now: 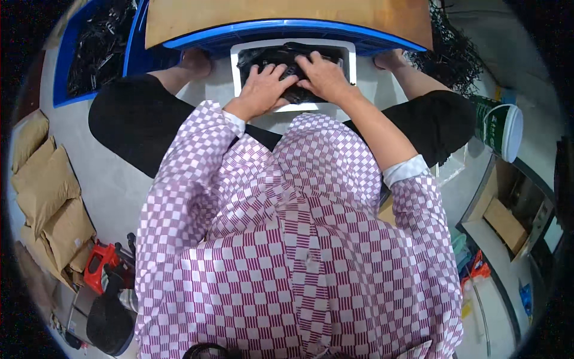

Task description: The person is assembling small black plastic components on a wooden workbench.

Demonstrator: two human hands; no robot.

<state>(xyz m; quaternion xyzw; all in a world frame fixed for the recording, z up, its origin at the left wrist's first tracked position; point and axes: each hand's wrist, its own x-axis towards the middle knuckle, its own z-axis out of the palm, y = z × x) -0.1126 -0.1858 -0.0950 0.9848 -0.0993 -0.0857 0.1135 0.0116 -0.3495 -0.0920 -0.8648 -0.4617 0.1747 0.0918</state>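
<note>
Black parts (281, 60) under both hands, white tray (353, 60)

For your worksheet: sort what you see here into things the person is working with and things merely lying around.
In use:
left hand and right hand, pressing on the black parts
white tray holding them

Lying about:
blue crate with wooden board
brown padded bags
green and white tub
red tool
</note>
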